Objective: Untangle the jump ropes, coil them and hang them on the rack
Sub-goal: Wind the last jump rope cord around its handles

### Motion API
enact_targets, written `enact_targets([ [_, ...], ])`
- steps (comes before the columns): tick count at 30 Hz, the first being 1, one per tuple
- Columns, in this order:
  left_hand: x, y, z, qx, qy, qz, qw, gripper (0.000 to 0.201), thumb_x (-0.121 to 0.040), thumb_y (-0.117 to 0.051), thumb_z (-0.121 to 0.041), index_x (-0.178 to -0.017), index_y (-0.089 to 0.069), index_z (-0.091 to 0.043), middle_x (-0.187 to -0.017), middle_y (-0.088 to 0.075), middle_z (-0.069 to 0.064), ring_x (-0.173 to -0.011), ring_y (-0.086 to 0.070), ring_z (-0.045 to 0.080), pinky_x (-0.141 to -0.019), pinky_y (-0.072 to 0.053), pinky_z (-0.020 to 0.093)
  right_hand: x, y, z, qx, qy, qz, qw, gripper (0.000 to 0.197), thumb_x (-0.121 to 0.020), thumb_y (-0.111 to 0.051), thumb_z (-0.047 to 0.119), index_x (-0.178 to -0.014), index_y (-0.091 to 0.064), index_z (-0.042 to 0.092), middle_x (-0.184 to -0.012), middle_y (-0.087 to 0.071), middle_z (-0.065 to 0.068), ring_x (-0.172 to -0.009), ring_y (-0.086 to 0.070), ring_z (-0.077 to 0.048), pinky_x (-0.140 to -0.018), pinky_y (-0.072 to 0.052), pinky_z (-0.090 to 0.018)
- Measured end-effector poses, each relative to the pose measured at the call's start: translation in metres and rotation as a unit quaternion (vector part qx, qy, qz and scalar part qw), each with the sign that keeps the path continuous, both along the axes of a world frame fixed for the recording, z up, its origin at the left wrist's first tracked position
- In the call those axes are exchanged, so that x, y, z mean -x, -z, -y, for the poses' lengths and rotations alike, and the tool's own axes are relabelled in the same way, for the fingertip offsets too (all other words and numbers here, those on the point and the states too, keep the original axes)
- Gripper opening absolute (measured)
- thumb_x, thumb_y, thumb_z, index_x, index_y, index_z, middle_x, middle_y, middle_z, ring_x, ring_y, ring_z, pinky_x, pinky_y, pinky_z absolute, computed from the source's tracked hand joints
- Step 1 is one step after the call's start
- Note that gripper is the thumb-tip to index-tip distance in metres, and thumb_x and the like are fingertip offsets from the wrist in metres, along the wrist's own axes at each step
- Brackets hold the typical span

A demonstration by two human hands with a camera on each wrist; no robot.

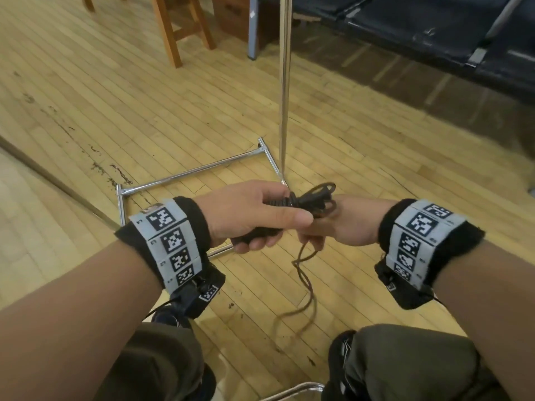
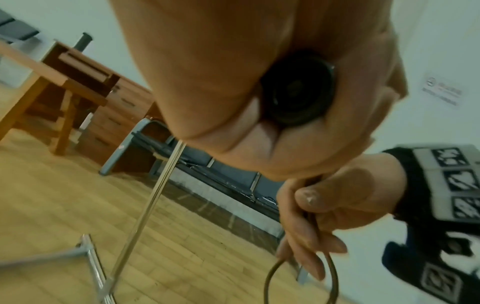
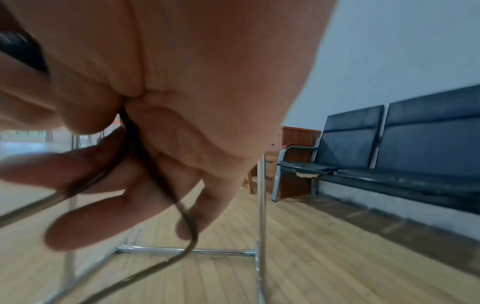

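A dark jump rope [image 1: 314,199] is bunched in loops between my two hands, in front of my knees. My left hand [image 1: 260,215] grips its black handles in a fist; the butt of a handle [image 2: 296,92] shows inside the curled fingers. My right hand [image 1: 335,224] sits just to the right and pinches the cord [image 3: 161,174] between thumb and fingers. A loose length of rope [image 1: 304,285] hangs from the hands down to the floor. The chrome rack [image 1: 285,82] stands just beyond, its upright pole rising from a rectangular floor frame [image 1: 191,175].
Wooden chair legs [image 1: 173,30] and a brown cabinet [image 1: 231,15] stand at the back. A row of dark blue bench seats [image 1: 419,33] runs along the right wall. My knees [image 1: 405,363] fill the bottom, with a chrome tube [image 1: 289,393] between them. The floor is wood strip.
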State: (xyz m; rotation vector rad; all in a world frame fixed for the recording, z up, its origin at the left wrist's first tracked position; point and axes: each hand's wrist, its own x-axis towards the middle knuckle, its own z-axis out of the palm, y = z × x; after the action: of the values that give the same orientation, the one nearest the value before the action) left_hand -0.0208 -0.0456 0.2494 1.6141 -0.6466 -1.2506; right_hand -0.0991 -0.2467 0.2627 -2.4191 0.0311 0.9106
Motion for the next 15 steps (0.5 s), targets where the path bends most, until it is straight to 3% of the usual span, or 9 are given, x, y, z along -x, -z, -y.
enact_targets([
  [2, 0.008, -0.003, 0.005, -0.068, 0.07, 0.07, 0.993, 0.026, -0.085, -0.077, -0.059, -0.09, -0.073, -0.034, -0.069, -0.067, 0.003, -0.052, -0.059, 0.017, -0.046, -0.053, 0.029, -0.004, 0.0, 0.001, 0.047, -0.028, 0.03, 0.998, 0.01, -0.104, -0.056, 0.026, -0.102, -0.065, 0.027, -0.093, -0.069, 0.007, -0.087, -0.065, -0.01, -0.073, -0.049, -0.021],
  [5, 0.02, 0.0, 0.012, -0.197, 0.152, 0.197, 0.948, 0.032, -0.088, -0.07, -0.062, -0.093, -0.072, -0.03, -0.07, -0.075, 0.001, -0.056, -0.068, 0.016, -0.07, -0.067, 0.043, -0.008, -0.004, -0.008, 0.093, -0.028, 0.091, 0.991, 0.007, -0.101, -0.063, 0.03, -0.105, -0.068, 0.026, -0.091, -0.065, 0.011, -0.08, -0.06, -0.005, -0.066, -0.048, -0.021],
  [8, 0.026, 0.005, 0.015, -0.286, 0.164, 0.309, 0.892, 0.034, -0.092, -0.062, -0.061, -0.096, -0.073, -0.029, -0.073, -0.078, -0.002, -0.057, -0.069, 0.009, -0.066, -0.063, 0.031, -0.009, -0.015, -0.024, 0.161, -0.071, 0.149, 0.973, 0.015, -0.098, -0.063, 0.025, -0.109, -0.069, 0.032, -0.105, -0.065, 0.01, -0.085, -0.057, -0.004, -0.069, -0.047, -0.021],
  [10, 0.026, 0.008, 0.021, -0.315, 0.137, 0.353, 0.87, 0.034, -0.095, -0.059, -0.056, -0.092, -0.073, -0.025, -0.072, -0.078, -0.002, -0.058, -0.069, 0.01, -0.062, -0.058, 0.027, -0.002, -0.022, -0.031, 0.184, -0.077, 0.166, 0.966, 0.023, -0.095, -0.059, 0.02, -0.113, -0.068, 0.032, -0.113, -0.067, 0.004, -0.109, -0.061, -0.01, -0.082, -0.052, -0.028],
  [11, 0.024, 0.009, 0.023, -0.32, 0.109, 0.358, 0.87, 0.033, -0.096, -0.058, -0.053, -0.09, -0.073, -0.024, -0.073, -0.078, -0.001, -0.057, -0.068, 0.01, -0.061, -0.058, 0.026, 0.001, -0.025, -0.034, 0.195, -0.076, 0.172, 0.963, 0.024, -0.096, -0.056, 0.021, -0.116, -0.066, 0.03, -0.112, -0.067, 0.002, -0.116, -0.061, -0.014, -0.086, -0.054, -0.032],
  [12, 0.019, 0.01, 0.022, -0.315, 0.071, 0.35, 0.88, 0.031, -0.097, -0.059, -0.05, -0.09, -0.072, -0.023, -0.073, -0.078, -0.001, -0.054, -0.068, 0.009, -0.057, -0.057, 0.026, 0.004, -0.027, -0.037, 0.201, -0.072, 0.181, 0.96, 0.024, -0.097, -0.053, 0.023, -0.119, -0.063, 0.027, -0.106, -0.067, 0.002, -0.11, -0.064, -0.015, -0.081, -0.055, -0.033],
  [15, 0.0, 0.01, 0.012, -0.237, -0.073, 0.294, 0.923, 0.013, -0.099, -0.063, -0.042, -0.097, -0.068, -0.029, -0.076, -0.077, -0.003, -0.051, -0.07, 0.009, -0.049, -0.055, 0.024, 0.009, -0.027, -0.04, 0.157, 0.006, 0.201, 0.967, 0.022, -0.102, -0.05, 0.028, -0.124, -0.049, 0.024, -0.084, -0.061, 0.005, -0.07, -0.061, -0.009, -0.052, -0.044, -0.026],
])
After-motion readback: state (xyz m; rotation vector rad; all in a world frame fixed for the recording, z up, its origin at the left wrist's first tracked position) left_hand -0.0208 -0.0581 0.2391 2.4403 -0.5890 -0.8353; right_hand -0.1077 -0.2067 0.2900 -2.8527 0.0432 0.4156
